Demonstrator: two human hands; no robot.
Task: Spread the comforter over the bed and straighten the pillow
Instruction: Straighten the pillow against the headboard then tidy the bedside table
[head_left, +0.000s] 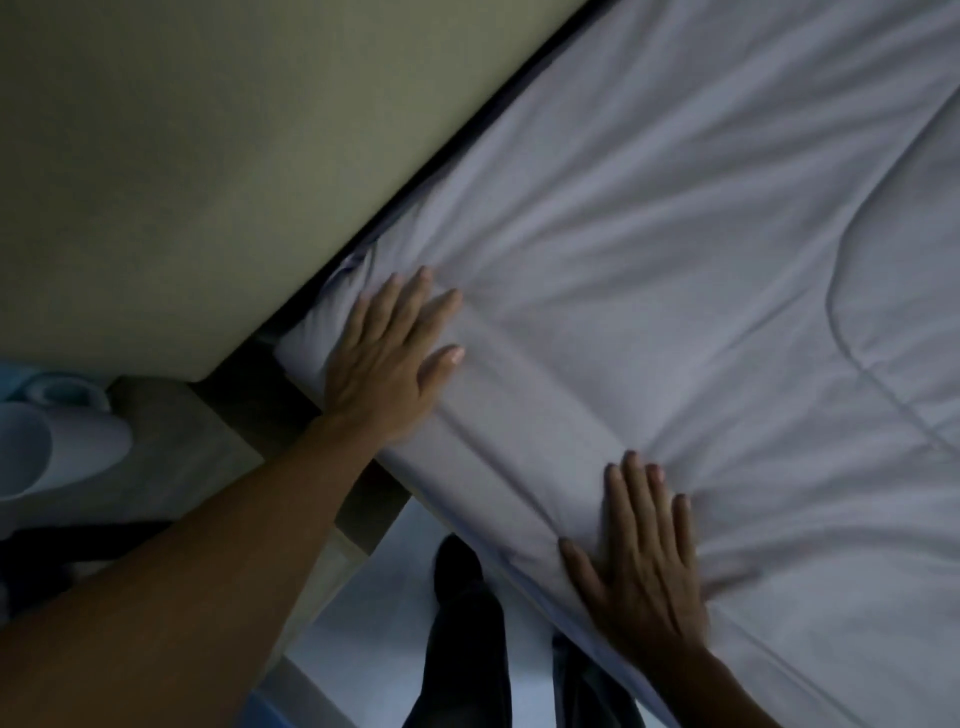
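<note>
A: Where does the comforter lie?

B: The comforter (675, 260) is spread from the near edge across to the wall (182, 156) at far left. Creases fan out from both hands.

A: And the hands?

B: Both are flat, fingers straight and spread wide, gripping nothing. The left hand (387, 358) presses the far-left corner just beside the wall. The right hand (644, 556) presses near the near edge, well apart from the left.

A: The pillow?

B: I cannot tell. A padded bulge sits under the left hand, but cloth covers it. It may be the pillow or only a thick fold.

A: What could go wrong from here?

B: As I judge it, three things. If the palms push toward each other, the cloth between them will bunch into a ridge instead of flattening. A hard sweep at the corner could shove cloth down the dark gap by the wall. And the left forearm reaches past the nightstand (171, 452), where a cup (62, 452) sits, so a careless pull back might knock it.
</note>
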